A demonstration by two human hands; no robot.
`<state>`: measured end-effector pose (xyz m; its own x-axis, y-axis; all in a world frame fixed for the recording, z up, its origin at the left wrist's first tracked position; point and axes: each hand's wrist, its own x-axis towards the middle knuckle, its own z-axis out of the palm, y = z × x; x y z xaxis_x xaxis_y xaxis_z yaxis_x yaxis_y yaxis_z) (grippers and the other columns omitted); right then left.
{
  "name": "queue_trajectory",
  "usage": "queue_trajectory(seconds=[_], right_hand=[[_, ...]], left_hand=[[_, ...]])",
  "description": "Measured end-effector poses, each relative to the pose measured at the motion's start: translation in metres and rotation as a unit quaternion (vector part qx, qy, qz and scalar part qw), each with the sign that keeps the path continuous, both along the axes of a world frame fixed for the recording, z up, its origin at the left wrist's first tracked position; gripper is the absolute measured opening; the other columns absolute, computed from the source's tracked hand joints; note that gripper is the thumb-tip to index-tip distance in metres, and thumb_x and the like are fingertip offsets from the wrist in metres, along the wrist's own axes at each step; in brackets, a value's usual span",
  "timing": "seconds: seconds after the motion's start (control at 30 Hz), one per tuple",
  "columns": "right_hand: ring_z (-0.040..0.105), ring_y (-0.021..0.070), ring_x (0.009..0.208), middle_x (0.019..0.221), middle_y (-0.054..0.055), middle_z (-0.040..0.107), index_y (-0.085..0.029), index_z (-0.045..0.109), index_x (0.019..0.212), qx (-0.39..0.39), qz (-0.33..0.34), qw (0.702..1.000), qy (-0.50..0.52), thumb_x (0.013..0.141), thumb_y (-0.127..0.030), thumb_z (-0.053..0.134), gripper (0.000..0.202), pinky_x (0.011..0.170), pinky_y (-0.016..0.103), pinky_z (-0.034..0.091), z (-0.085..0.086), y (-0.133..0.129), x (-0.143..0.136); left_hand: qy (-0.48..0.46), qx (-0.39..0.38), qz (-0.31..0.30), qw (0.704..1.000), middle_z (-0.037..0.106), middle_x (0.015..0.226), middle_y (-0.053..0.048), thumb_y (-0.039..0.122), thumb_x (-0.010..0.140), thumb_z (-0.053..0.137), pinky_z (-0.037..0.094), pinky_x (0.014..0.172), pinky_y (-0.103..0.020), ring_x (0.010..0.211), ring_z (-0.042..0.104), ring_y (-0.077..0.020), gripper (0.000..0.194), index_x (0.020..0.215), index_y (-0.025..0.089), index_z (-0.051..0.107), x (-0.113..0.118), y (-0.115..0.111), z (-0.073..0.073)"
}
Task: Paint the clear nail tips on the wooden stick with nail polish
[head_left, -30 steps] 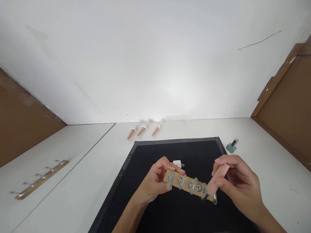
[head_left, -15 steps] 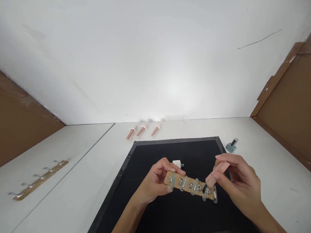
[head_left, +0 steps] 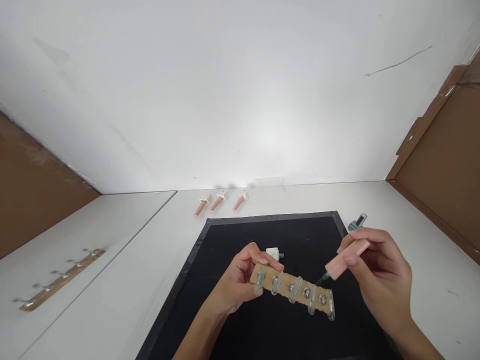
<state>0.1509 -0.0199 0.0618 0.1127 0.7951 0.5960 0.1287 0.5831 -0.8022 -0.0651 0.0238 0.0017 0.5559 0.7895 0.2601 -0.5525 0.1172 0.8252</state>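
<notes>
My left hand (head_left: 247,275) grips the left end of a tan nail display strip (head_left: 285,283), tilted down to the right above a black mat (head_left: 240,235). Along the strip sit several clear, greenish false nails (head_left: 296,289) on round metal studs. Between the fingers of my right hand (head_left: 382,275) is a nail polish brush (head_left: 347,259) with a pink handle. Its dark bristle end points down-left at the strip's right part; whether it touches a nail I cannot tell. Behind my left hand lies an uncapped white polish bottle (head_left: 272,253), its neck greenish.
Three pink-capped polish bottles (head_left: 219,200) lie by the back wall. A teal bottle with a dark cap (head_left: 358,221) stands partly behind my right hand. Another wooden strip with metal stands (head_left: 63,280) lies on the left. Brown cardboard panels (head_left: 442,165) border the sides.
My right hand has drawn the brush back to the right and turned it, so its bristle end now shows. The strip has shifted slightly left in my left hand.
</notes>
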Motion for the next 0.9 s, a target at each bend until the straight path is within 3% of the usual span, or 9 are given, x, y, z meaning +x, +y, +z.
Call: queue_trajectory(seconds=[0.2, 0.37, 0.57, 0.73, 0.9], right_hand=[[0.064, 0.0141, 0.050, 0.057, -0.004, 0.068, -0.028, 0.058, 0.098, -0.006, 0.089, 0.996, -0.011, 0.087, -0.030, 0.062, 0.012, 0.053, 0.025, 0.052, -0.0009, -0.0016, -0.0010], [0.065, 0.0134, 0.055, 0.059, -0.004, 0.067, -0.028, 0.059, 0.096, -0.008, 0.013, 1.000, 0.025, 0.088, -0.028, 0.061, 0.009, 0.057, 0.024, 0.054, -0.0015, -0.0023, 0.0007], [0.063, 0.0128, 0.052, 0.061, -0.003, 0.066, -0.027, 0.060, 0.093, -0.012, 0.066, 0.998, -0.008, 0.085, -0.033, 0.063, 0.011, 0.050, 0.022, 0.053, 0.0006, -0.0021, 0.0002], [0.064, 0.0146, 0.058, 0.055, -0.004, 0.065, -0.027, 0.059, 0.095, -0.011, -0.001, 1.000, 0.008, 0.087, -0.029, 0.062, 0.009, 0.058, 0.024, 0.055, 0.0002, 0.0000, 0.0007], [0.062, 0.0147, 0.052, 0.061, -0.001, 0.066, -0.027, 0.060, 0.094, -0.004, 0.070, 0.997, 0.008, 0.085, -0.036, 0.063, 0.013, 0.048, 0.024, 0.053, 0.0007, -0.0027, 0.0019]], left_hand=[[0.016, -0.004, 0.000, 1.000, 0.073, 0.089, -0.001, 0.025, 0.065, 0.078, 0.052, 0.064, -0.025, 0.075, 0.067, -0.0153, 0.028, 0.083, 0.022, 0.057, -0.0008, 0.0001, -0.0004], [0.022, -0.004, 0.001, 1.000, 0.071, 0.087, 0.001, 0.029, 0.065, 0.078, 0.051, 0.065, -0.025, 0.074, 0.064, -0.0141, 0.028, 0.081, 0.023, 0.055, 0.0001, 0.0000, 0.0015], [-0.003, 0.001, 0.001, 1.000, 0.070, 0.084, -0.001, 0.025, 0.065, 0.078, 0.050, 0.065, -0.023, 0.073, 0.064, -0.0130, 0.029, 0.081, 0.021, 0.054, 0.0023, 0.0001, 0.0009], [-0.022, 0.000, -0.020, 1.000, 0.071, 0.087, 0.000, 0.023, 0.067, 0.077, 0.050, 0.066, -0.021, 0.075, 0.064, -0.0117, 0.027, 0.083, 0.021, 0.056, 0.0027, 0.0007, 0.0001], [-0.003, -0.009, -0.013, 1.000, 0.069, 0.083, -0.001, 0.026, 0.064, 0.079, 0.049, 0.062, -0.021, 0.071, 0.064, -0.0128, 0.031, 0.080, 0.021, 0.053, 0.0040, 0.0000, 0.0029]])
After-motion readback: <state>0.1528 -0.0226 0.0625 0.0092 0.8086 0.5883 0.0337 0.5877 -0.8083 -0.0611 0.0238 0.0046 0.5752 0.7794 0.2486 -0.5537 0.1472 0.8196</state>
